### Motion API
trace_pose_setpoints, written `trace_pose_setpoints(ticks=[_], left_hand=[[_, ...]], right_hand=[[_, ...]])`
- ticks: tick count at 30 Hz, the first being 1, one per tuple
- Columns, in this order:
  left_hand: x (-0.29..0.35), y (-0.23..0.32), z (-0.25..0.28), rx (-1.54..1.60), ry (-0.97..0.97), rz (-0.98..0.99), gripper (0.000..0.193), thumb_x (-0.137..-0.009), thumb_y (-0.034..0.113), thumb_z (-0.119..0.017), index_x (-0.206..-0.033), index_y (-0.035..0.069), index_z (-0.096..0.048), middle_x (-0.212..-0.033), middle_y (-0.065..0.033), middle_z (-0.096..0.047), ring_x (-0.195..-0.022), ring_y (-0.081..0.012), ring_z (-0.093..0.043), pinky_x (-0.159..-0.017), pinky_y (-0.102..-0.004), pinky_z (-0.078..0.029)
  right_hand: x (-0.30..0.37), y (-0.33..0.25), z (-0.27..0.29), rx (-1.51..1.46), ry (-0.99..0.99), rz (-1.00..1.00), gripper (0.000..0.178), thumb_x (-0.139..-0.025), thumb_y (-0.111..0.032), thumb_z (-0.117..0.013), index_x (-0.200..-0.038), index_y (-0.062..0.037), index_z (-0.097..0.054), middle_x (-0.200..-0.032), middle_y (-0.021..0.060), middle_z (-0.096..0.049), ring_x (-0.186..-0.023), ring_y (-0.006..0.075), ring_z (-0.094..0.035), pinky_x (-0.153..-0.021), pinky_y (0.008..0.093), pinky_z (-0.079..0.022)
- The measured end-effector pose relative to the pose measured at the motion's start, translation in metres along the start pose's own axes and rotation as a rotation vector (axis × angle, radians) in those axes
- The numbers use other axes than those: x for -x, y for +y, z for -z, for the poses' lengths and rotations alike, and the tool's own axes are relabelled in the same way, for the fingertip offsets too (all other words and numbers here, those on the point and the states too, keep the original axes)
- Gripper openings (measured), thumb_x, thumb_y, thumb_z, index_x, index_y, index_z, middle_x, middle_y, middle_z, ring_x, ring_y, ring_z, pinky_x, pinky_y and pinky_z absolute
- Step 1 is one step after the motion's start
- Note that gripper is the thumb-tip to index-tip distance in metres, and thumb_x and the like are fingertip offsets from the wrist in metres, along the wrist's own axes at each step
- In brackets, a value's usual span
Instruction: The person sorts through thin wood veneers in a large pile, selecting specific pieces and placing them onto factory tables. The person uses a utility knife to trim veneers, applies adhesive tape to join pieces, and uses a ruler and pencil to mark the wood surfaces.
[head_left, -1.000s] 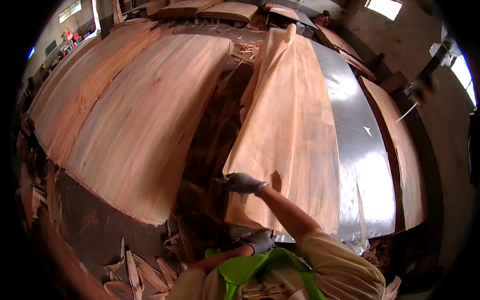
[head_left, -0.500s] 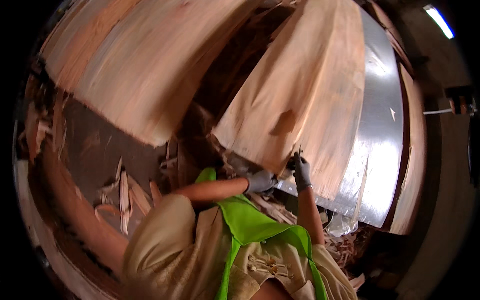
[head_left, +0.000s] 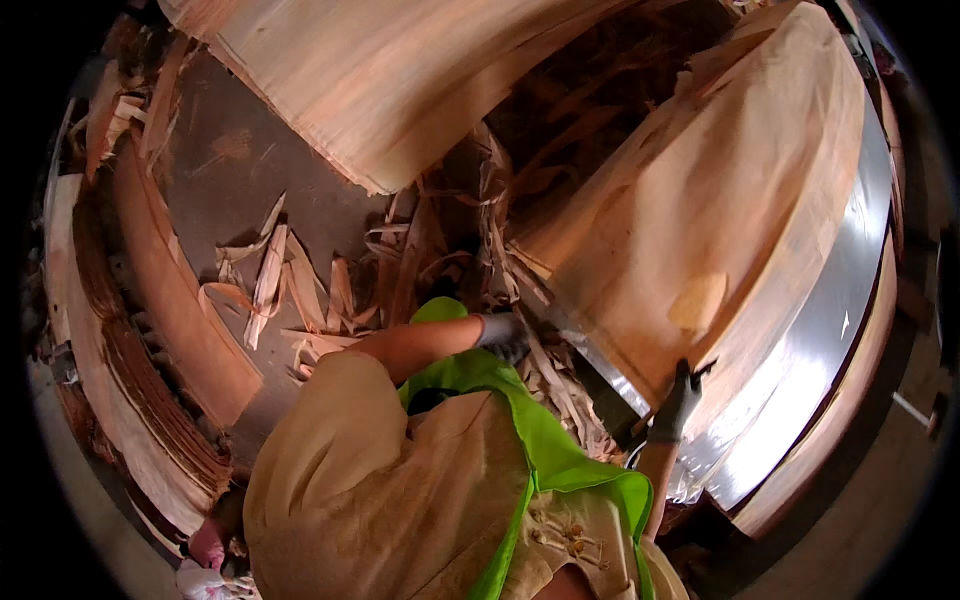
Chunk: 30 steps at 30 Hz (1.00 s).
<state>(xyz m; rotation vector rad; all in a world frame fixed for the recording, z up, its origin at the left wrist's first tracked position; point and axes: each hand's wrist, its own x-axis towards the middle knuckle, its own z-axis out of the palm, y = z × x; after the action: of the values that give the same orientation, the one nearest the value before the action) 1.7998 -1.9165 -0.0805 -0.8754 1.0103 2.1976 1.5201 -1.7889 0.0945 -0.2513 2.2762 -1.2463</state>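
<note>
My right hand [head_left: 678, 408], in a grey glove, is closed at the near edge of a thin wood veneer sheet [head_left: 760, 200]. A small dark pointed tool pokes out of its fingers; its exact kind is too small to make out. The sheet lies on a shiny metal tabletop [head_left: 840, 330], and a pale patch [head_left: 698, 302] shows on it ahead of this hand. My left hand [head_left: 503, 335], also gloved, is off the sheet's left corner, beside loose veneer strips [head_left: 550, 375]. Its fingers are dark and blurred, so their grip is hidden.
Another large veneer sheet [head_left: 400, 80] spans the far left. Torn wood strips [head_left: 270, 280] litter the brown floor [head_left: 240, 150]. Stacked veneer [head_left: 150, 400] curves along the left side. A pink glove or cloth [head_left: 208, 545] shows at the lower left, perhaps another person's.
The view has swung left. My hands, close together before at the sheet's near edge, are now apart, the left one away from the sheet. A pale patch shows where the sheet looked darker.
</note>
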Motion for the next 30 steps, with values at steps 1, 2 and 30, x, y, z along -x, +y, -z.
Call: trace_pose_setpoints(ticks=[1,2,30], left_hand=[[-0.064,-0.057,0.043,-0.165,0.030,0.024,0.029,-0.093,0.026,-0.049,-0.107,0.003,-0.059,-0.092,-0.0107,-0.064,-0.075,-0.0240,-0.060,-0.060,-0.0390,-0.047],[-0.099,-0.085,0.071,-0.420,0.129,-0.073,0.029,-0.093,0.024,-0.046,-0.110,0.003,-0.057,-0.095,-0.0103,-0.063,-0.078,-0.0250,-0.060,-0.062,-0.0412,-0.047],[-0.127,0.072,0.296,0.984,0.528,-0.576,0.039,-0.077,0.004,-0.065,-0.115,0.002,-0.057,-0.087,-0.0044,-0.060,-0.073,-0.0127,-0.058,-0.064,-0.0265,-0.049]], right_hand=[[-0.003,0.005,0.001,0.040,-0.021,0.016,0.032,-0.087,-0.023,-0.061,-0.106,0.0030,-0.060,-0.089,0.0031,-0.058,-0.079,0.0122,-0.049,-0.069,0.0261,-0.041],[-0.006,0.017,0.006,0.083,-0.034,0.020,0.033,-0.087,-0.023,-0.060,-0.107,0.0042,-0.059,-0.089,0.0035,-0.058,-0.078,0.0124,-0.049,-0.069,0.0259,-0.041],[-0.020,0.065,-0.017,0.443,0.247,0.018,0.030,-0.089,-0.024,-0.060,-0.098,0.0047,-0.056,-0.083,0.0070,-0.057,-0.073,0.0157,-0.048,-0.066,0.0287,-0.043]])
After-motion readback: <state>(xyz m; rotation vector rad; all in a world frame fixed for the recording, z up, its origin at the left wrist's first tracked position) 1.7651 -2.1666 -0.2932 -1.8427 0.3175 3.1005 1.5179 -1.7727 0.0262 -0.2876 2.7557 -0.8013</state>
